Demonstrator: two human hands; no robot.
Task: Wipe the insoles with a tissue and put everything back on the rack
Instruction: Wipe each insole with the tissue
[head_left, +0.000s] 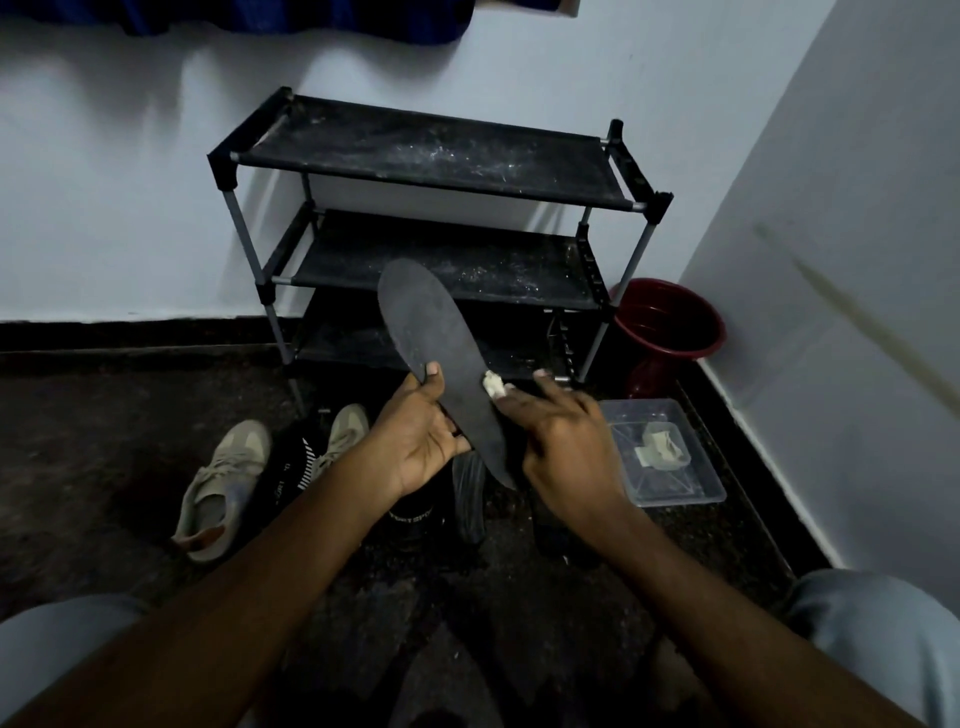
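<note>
Shoe rack (431, 156): upper centre of the frame, against the wall. Three black fabric shelves, dusty with pale specks. No shoes or insoles on any shelf in view, so the putting-back looks wholly undone.
Red plastic tub (670, 322): right of the rack, down in the corner.
Clear plastic box (670, 483): right of centre, on the floor just below the tub. Holds a few crumpled tissue scraps (660, 449), probably spent ones.
Insole (441, 353): dark, held up mid-frame in front of the lower shelves, toe end toward upper left, heel end low between the hands. Wiping under way, judged mid-step.
Beige sneakers (223, 488): a pair on the floor, left of centre, lying apart with dark footwear between them. Not yet back on the rack.
Black shoes (291, 467): on the floor between the sneakers and beneath the hands. Count unclear in the dim light, and impossible to tell whether any insoles there await wiping.
Left hand (421, 441): clamped on the insole's left edge, thumb on the top face, fingers curled underneath.
Right hand (566, 441): pinches the tissue wad against the insole's right edge, forefinger stretched out.
Tissue wad (492, 385): small, white, pressed to the insole near mid-length.
Writing: white letters on the black shoe below the left hand, seemingly "SPORT", blurred. Smaller print beside white stripes on the shoe between the sneakers, too small to read.
</note>
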